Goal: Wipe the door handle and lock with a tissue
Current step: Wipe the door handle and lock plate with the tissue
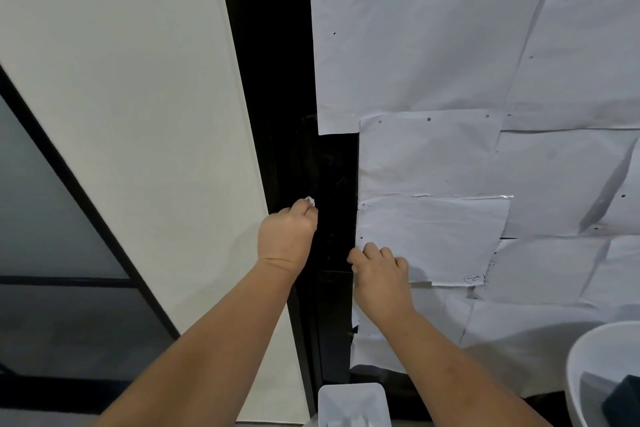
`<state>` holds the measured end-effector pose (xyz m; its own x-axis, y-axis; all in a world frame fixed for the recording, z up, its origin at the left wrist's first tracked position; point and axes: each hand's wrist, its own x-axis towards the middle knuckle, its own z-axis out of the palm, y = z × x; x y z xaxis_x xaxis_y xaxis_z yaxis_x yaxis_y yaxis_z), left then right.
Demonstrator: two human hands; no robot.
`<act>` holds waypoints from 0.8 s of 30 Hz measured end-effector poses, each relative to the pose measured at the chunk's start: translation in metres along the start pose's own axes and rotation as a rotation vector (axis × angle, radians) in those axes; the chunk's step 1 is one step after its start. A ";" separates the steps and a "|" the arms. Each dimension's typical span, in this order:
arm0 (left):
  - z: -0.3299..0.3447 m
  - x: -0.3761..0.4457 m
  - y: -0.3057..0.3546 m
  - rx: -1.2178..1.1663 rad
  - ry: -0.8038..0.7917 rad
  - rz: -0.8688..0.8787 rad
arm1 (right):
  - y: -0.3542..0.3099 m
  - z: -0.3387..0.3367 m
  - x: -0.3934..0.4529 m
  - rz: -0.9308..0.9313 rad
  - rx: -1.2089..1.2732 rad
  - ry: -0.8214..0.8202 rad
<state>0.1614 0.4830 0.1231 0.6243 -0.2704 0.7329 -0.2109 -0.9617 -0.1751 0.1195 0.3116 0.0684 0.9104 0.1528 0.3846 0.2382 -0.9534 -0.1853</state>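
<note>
A dark door (pixel 337 170) with a black frame stands ahead, most of it covered by taped white paper sheets (pixel 433 45). My left hand (pixel 287 237) holds a small crumpled white tissue (pixel 309 200) against the door's dark left edge. My right hand (pixel 379 270) rests with curled fingers on the door where the paper meets the bare dark strip. The handle and lock sit in the black strip and are too dark to make out.
A white wall (pixel 131 97) lies to the left, with a dark-framed glass panel (pixel 45 218) at far left. A white bin (pixel 353 404) stands below at the door's foot. A round white container (pixel 588 357) shows at the lower right.
</note>
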 end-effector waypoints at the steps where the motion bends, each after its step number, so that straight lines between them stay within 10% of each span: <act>1: 0.000 0.001 0.000 0.016 -0.023 0.014 | 0.000 0.000 0.000 0.000 -0.001 -0.003; 24: 0.021 -0.044 0.008 -0.038 -0.333 -0.081 | 0.003 0.003 0.003 -0.018 -0.001 -0.023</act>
<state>0.1483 0.4864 0.0757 0.8503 -0.1991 0.4871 -0.1746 -0.9800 -0.0957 0.1237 0.3097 0.0657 0.9135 0.1754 0.3670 0.2539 -0.9508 -0.1777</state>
